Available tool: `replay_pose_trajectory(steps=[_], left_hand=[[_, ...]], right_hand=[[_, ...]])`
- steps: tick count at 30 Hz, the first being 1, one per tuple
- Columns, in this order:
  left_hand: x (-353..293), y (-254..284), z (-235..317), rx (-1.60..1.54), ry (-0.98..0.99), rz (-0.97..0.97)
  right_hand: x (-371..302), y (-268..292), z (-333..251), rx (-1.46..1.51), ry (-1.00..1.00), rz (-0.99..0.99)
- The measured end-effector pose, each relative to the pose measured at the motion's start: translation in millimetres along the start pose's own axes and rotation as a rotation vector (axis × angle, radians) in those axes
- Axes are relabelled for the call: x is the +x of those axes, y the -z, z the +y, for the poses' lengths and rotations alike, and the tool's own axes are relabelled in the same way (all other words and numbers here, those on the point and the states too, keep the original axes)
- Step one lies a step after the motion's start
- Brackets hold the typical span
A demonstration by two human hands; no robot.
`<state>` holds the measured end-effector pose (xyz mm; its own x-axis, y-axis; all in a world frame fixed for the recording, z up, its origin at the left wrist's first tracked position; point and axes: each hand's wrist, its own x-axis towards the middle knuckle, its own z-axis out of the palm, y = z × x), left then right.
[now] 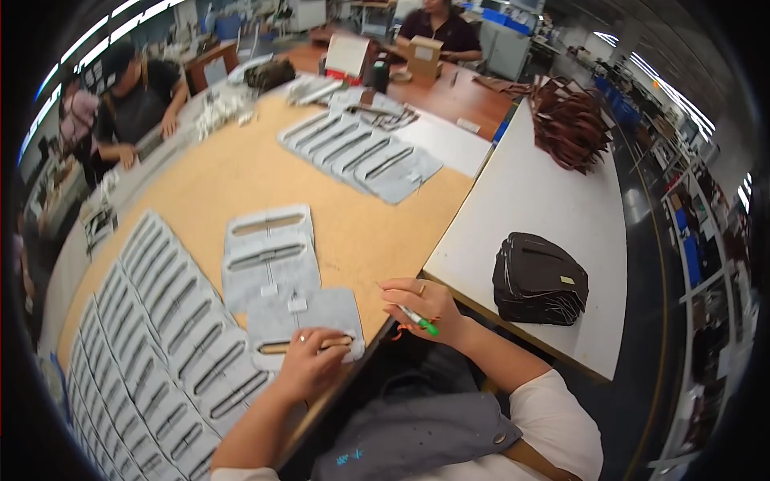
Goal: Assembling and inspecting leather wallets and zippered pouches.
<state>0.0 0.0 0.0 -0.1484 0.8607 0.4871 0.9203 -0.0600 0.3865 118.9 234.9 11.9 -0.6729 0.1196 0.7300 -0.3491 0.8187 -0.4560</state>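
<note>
My left hand point(309, 365) is closed, its bent fingers pressed down on a light grey fabric piece point(329, 309) at the table's near edge. Through the long slot point(274, 349) under these fingers a tan colour shows; whether it is the tabletop or a strip, I cannot make out. In my right hand point(429, 305), held just right of that piece and above the table edge, is a slim white and green pen point(419, 319). Two more grey slotted pieces point(270, 248) overlap just beyond, each with a dark-edged slot or bare opening. Small white tags lie on the fabric.
Rows of grey slotted pieces point(176, 321) cover the table's left side; another overlapping row point(361, 152) lies farther back. On the white side table point(481, 240) stand a stack of dark brown pieces point(539, 280) and a heap of reddish-brown strips point(569, 124). Co-workers point(140, 104) work beyond.
</note>
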Motion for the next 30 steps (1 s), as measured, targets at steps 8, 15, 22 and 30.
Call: replay_pose_trajectory(steps=[8, 15, 22, 30], left_hand=[[-11, 102, 63, 0.205, -0.166, 0.394], [-7, 149, 112, 0.229, -1.004, 1.126], [-1, 140, 149, -0.014, -1.051, 0.925], [18, 110, 171, -0.270, -1.099, 0.777]], right_hand=[[-5, -24, 58, -0.266, 0.016, 0.006], [1, -49, 68, -0.332, -0.166, 0.068], [-6, -52, 62, -0.312, -0.128, 0.218], [-9, -56, 62, -0.350, -0.117, 0.220]])
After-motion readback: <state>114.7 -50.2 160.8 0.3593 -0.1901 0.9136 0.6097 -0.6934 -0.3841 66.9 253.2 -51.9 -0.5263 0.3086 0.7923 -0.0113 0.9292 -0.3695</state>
